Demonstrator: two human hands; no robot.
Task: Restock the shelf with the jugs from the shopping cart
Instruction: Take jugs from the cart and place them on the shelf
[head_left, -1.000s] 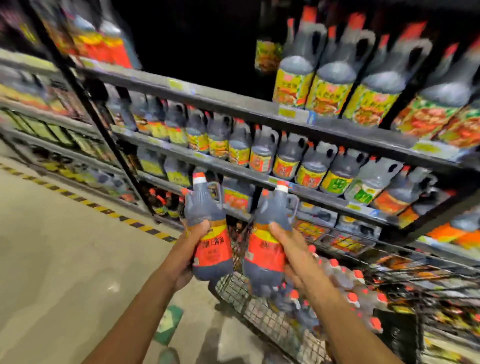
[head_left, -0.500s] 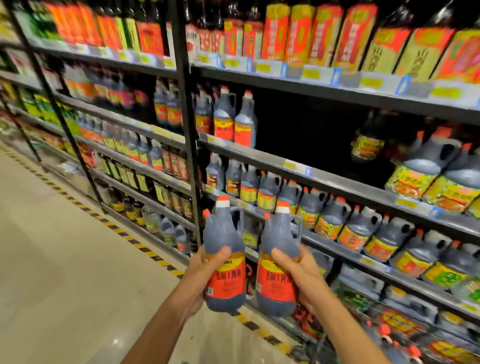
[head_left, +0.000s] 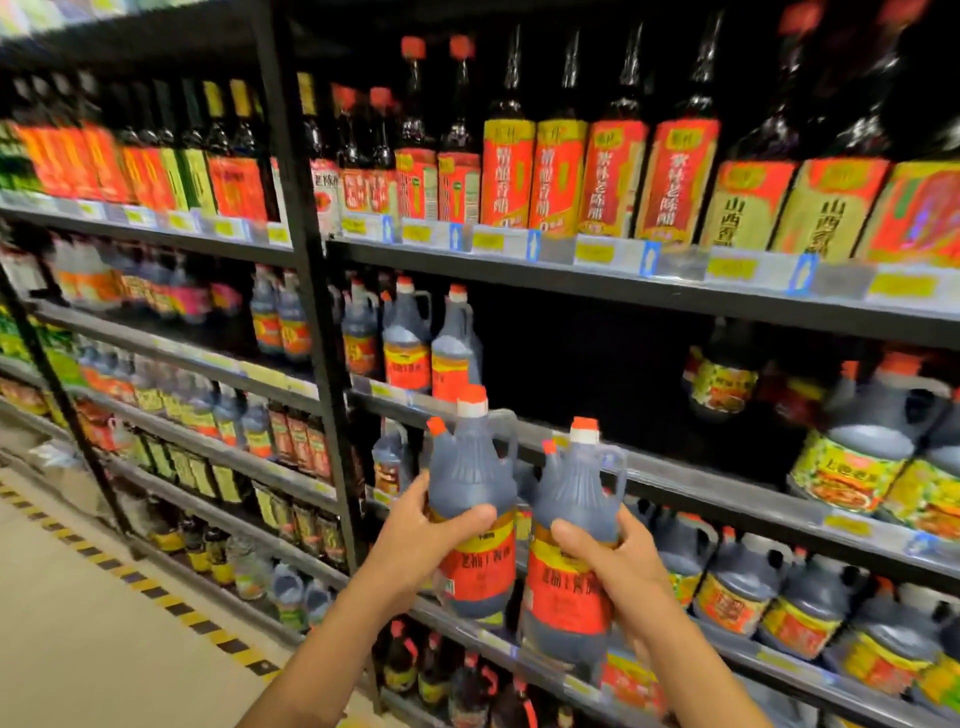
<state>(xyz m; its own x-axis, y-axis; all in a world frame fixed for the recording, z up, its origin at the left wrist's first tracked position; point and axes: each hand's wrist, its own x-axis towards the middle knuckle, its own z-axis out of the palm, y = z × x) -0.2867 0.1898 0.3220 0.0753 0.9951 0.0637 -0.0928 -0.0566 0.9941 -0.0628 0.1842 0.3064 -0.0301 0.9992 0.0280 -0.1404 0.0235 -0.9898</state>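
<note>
Higher than a moment ago, both jugs now sit level with the dark gap on the shelf (head_left: 691, 483). My left hand (head_left: 415, 540) grips the left jug (head_left: 472, 483) around its middle. My right hand (head_left: 618, 566) grips the right jug (head_left: 576, 493) just beside it. Matching jugs (head_left: 408, 343) stand on that shelf, up to the left.

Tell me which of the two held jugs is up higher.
The left-hand jug, gripped by the left hand: its orange cap stands above that of the right-hand jug, in the right hand.
</note>
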